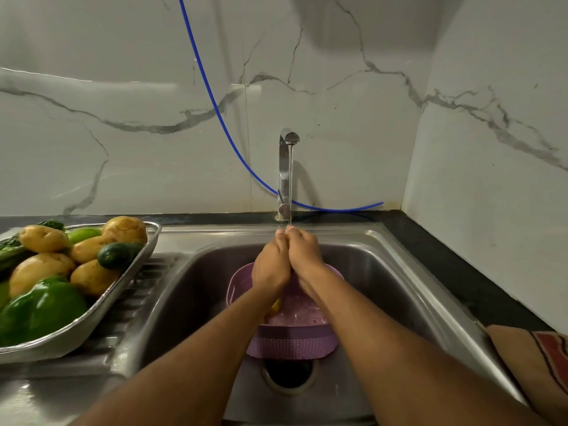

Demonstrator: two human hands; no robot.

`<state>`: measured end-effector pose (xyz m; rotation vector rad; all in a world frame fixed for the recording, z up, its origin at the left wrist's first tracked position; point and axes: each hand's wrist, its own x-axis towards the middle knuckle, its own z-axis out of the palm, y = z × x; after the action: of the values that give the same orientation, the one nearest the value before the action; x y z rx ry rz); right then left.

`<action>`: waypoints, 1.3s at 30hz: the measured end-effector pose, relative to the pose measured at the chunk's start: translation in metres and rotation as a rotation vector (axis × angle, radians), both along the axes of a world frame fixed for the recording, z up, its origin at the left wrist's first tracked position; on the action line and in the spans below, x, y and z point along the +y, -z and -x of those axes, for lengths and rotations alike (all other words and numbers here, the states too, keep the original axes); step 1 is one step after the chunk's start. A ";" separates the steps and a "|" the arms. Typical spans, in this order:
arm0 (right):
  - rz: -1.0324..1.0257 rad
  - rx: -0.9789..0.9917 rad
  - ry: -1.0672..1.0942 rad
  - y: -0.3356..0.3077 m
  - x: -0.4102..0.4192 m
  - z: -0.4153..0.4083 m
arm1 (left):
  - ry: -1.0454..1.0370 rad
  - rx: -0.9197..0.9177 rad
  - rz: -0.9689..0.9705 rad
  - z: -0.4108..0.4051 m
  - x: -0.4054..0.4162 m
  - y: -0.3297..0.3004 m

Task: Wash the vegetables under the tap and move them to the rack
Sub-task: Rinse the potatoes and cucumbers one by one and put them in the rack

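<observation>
left hand (270, 270) and right hand (304, 252) pressing together under water running from the tap (287, 167), above a purple colander (292, 336) sitting in the sink (399, 272), potatoes (44, 238), cucumber (118, 255) and green pepper (43, 309) lying in the metal rack (101, 309) at left, striped cloth (541, 361) resting at right

I see both bare forearms reaching forward and converging. My left hand (270, 265) and right hand (302, 252) press together side by side, fingers curled, fingertips touching at the top.

White marble-veined wall panels (338, 87) meeting in a corner at right; dark countertop (445, 256) along their base; blue tube (215, 99) hanging across.
</observation>
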<state>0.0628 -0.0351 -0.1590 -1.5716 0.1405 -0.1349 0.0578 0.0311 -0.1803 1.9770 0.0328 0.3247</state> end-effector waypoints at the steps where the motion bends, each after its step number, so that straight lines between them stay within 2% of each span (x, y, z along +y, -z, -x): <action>1: -0.065 0.037 0.007 -0.001 -0.003 -0.002 | -0.008 -0.081 -0.161 0.002 0.002 0.002; 3: -0.164 0.107 0.003 -0.005 -0.010 -0.001 | 0.008 -0.212 -0.389 0.005 0.003 0.005; 7: -0.385 0.280 -0.008 -0.007 -0.024 0.004 | 0.131 -0.358 -0.656 0.008 0.009 0.004; 9: -0.456 0.340 -0.049 -0.007 -0.028 0.009 | 0.219 -0.351 -0.834 0.005 0.016 0.007; 11: -0.451 0.373 -0.102 0.000 -0.029 0.012 | 0.297 -0.303 -0.899 0.004 0.021 0.013; 14: -0.314 0.322 -0.082 0.008 -0.026 0.009 | 0.352 -0.251 -0.635 0.004 0.024 0.015; 18: 0.069 0.190 -0.006 0.011 -0.024 0.010 | 0.427 -0.046 -0.154 0.006 0.018 0.012; 21: 0.202 0.116 -0.021 0.013 -0.030 0.013 | 0.428 0.109 0.121 0.010 0.014 0.009; 25: 0.279 -0.030 -0.045 0.010 -0.039 0.011 | 0.383 0.213 0.462 0.005 0.016 0.004; 27: 0.338 -0.088 -0.061 0.009 -0.038 0.007 | 0.293 0.237 0.478 -0.001 0.014 0.002; 30: 0.406 -0.147 -0.077 0.014 -0.036 0.000 | 0.225 0.229 0.311 -0.007 0.015 0.007; 32: 0.409 -0.152 -0.062 0.015 -0.039 -0.003 | 0.198 0.223 0.297 -0.007 0.018 0.009; 36: 0.303 -0.173 -0.064 0.015 -0.044 -0.007 | 0.214 0.221 0.452 -0.006 0.021 0.002; 39: 0.152 -0.158 -0.076 0.011 -0.044 -0.002 | 0.239 0.239 0.474 -0.004 0.024 0.000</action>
<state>0.0653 -0.0793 -0.1699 -1.7077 -0.0542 -0.2137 0.0614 0.0549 -0.1805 1.5178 0.0231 -0.0746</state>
